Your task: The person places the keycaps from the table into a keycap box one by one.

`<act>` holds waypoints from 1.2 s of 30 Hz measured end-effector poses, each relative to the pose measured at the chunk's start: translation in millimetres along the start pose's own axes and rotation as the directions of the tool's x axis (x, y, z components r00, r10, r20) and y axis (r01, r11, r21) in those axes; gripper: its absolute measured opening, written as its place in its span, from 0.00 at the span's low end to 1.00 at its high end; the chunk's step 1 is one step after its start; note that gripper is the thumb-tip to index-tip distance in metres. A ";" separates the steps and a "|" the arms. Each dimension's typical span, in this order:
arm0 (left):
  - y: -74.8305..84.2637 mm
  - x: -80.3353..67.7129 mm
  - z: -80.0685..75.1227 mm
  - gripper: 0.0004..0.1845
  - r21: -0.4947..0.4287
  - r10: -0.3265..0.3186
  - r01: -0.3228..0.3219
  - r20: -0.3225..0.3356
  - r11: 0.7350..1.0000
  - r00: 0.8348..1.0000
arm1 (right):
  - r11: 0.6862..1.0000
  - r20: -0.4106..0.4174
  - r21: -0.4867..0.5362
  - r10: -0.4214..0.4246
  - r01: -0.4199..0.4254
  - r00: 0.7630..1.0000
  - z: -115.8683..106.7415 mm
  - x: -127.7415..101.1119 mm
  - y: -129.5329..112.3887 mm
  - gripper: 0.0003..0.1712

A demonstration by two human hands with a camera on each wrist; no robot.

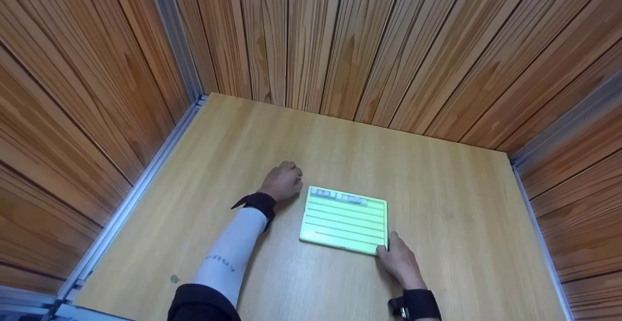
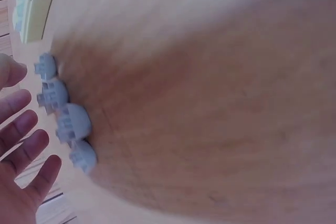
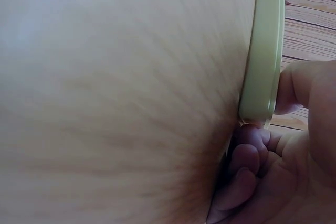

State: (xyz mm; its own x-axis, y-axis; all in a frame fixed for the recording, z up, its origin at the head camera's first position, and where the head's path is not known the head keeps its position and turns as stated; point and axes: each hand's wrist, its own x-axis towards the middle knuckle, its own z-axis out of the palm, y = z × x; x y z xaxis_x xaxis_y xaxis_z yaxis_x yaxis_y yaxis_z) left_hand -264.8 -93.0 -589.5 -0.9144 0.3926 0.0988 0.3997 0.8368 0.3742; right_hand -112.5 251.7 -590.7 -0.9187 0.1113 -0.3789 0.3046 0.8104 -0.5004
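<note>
We observe a pale green lined board (image 1: 344, 220) lying flat on the wooden table (image 1: 461, 224), near the middle of the tabletop. A row of small grey pieces (image 1: 338, 196) sits along the board's far edge.

The right hand (image 1: 399, 261) rests on the table at the board's near right corner. In the right wrist view, we see the thumb (image 3: 294, 85) pressed against the edge of the board (image 3: 263, 61), with the other fingers (image 3: 244, 166) curled beneath that corner against the table (image 3: 115, 103). We judge the hand to be gripping the board at that corner.

The left hand (image 1: 283, 181) lies on the table just beside the board's far left corner. From the head view its fingers appear bent over the surface. The left wrist view shows the fingers (image 2: 23, 129) spread and fairly straight, holding nothing, with four small grey pieces (image 2: 65, 111) in a line on the table (image 2: 210, 103) just beside the fingertips. We cannot tell whether the fingertips touch them. The board's edge (image 2: 39, 1) shows at the upper left of that view.

Wood-panelled walls (image 1: 388, 44) enclose the table on three sides, with metal rails (image 1: 131, 199) along the left and right edges.
</note>
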 end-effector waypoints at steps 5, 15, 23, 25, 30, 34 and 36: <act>-1.3 -3.6 -2.6 0.12 -0.014 -0.017 0.017 0.017 1.000 1.000 | 0.999 0.023 0.013 0.048 -0.048 0.999 0.6 1.3 0.5 0.14; 0.0 -7.3 -4.3 0.08 -0.039 0.001 -0.001 -0.001 0.999 1.000 | 1.000 0.015 0.019 0.007 -0.007 1.000 0.6 -0.5 2.3 0.14; -0.9 -6.9 -2.3 0.07 -0.014 -0.013 0.013 0.010 1.000 1.000 | 1.000 0.015 0.019 0.003 -0.003 1.000 -0.5 -1.3 1.5 0.13; -0.9 -6.2 -2.5 0.06 -0.012 -0.023 0.023 0.018 1.000 1.000 | 1.000 0.016 0.013 0.005 -0.005 1.000 -0.8 -0.9 0.8 0.14; 0.6 -5.6 -4.3 0.05 -0.034 -0.033 0.034 0.025 0.999 0.999 | 1.000 0.009 0.011 -0.005 0.005 1.000 -1.8 -0.6 -0.6 0.14; 2.1 -5.4 -5.8 0.06 -0.040 -0.048 0.050 0.046 0.998 0.998 | 1.000 0.012 0.016 -0.003 0.002 1.000 -1.8 -0.8 -0.8 0.13; 2.3 -5.1 -6.2 0.08 -0.048 -0.041 0.043 0.049 0.998 0.998 | 1.000 0.013 0.016 -0.001 0.001 1.000 -1.5 -0.7 -0.5 0.14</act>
State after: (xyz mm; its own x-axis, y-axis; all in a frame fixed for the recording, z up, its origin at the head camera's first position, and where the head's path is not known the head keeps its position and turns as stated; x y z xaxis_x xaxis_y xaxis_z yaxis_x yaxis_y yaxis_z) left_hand -259.6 -95.4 -583.4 -0.9256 0.3765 0.0379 0.3564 0.8338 0.4216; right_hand -112.4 252.0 -589.0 -0.9158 0.1030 -0.3881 0.3077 0.8010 -0.5135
